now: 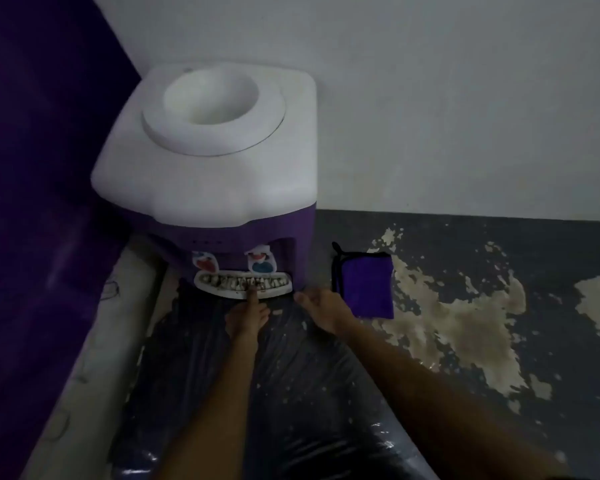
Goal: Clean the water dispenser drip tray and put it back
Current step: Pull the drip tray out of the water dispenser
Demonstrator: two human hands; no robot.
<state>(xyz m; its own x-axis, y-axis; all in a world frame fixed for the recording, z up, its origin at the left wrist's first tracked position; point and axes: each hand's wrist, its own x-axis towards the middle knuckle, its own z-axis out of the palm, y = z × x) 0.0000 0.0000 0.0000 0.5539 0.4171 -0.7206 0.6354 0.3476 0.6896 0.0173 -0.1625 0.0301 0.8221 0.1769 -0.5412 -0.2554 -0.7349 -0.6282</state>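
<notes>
**Getting the drip tray out of the dispenser**

Nearest me, both my forearms reach out over the shiny black plastic sheet (291, 393) spread in front of the water dispenser (215, 168). My left hand (248, 315) has its forefinger stretched straight onto the grille of the drip tray (245, 287), the other fingers tucked back and holding nothing. My right hand (323, 306) sits just beside the tray's right end with fingers loosely curled; in this dim light I cannot be sure whether it touches the rim, but it seems to grip nothing.

The tray is in its slot at the foot of the dispenser, under the two taps (232, 263), and its grille looks dark with grime. To do this well I should take it at both ends, draw it straight toward me and keep it level, since it may hold dirty water.

The purple cloth (364, 285) lies folded on the floor just right of the dispenser, ready for wiping. Behind the dispenser stands the pale wall (465, 98).
</notes>
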